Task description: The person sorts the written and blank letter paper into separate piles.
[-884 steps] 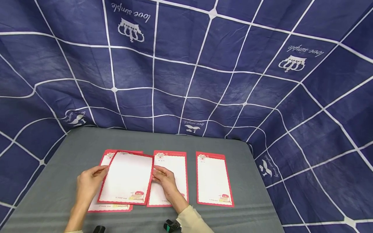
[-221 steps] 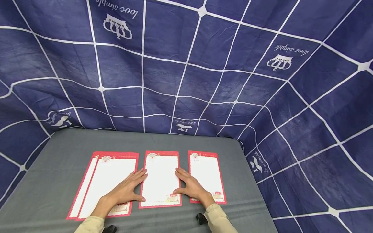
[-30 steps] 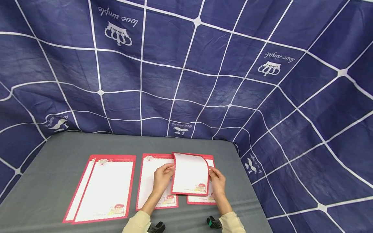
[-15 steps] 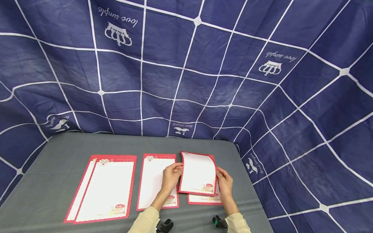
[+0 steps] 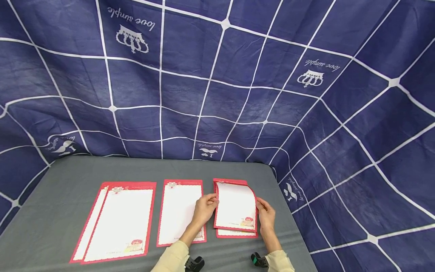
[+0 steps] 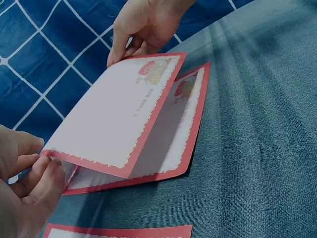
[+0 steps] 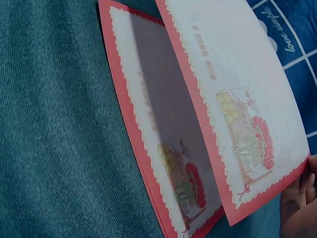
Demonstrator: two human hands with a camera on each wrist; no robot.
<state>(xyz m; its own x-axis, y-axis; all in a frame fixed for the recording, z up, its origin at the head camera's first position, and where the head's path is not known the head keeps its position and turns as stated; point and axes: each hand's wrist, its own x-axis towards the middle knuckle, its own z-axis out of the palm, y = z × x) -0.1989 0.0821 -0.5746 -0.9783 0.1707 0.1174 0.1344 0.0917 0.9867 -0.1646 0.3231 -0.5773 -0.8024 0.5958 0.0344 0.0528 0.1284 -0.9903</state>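
A red-bordered sheet of letter paper point(image 5: 235, 206) with a flower picture in its lower corner is held up by both hands, bowed across its width. My left hand point(image 5: 205, 208) pinches its left edge between thumb and fingers, and my right hand point(image 5: 267, 216) pinches the right edge. Just under it lies a matching sheet point(image 5: 234, 234) on the cloth, mostly covered. In the left wrist view a wedge of space shows between the held letter paper point(image 6: 114, 109) and the lower sheet point(image 6: 190, 124). The right wrist view shows both flower corners, nearly parallel.
Another matching sheet point(image 5: 177, 215) lies in the middle, partly under my left forearm. Two overlapping sheets point(image 5: 119, 226) lie at the left. Grey cloth point(image 5: 136, 168) covers the table, and a blue gridded curtain point(image 5: 190, 94) hangs behind and at the right.
Half a minute ago both hands held a sheet over the left stack; later they lay flat on the middle sheet. In the last second, the held sheet moved right, over the right-hand sheet.
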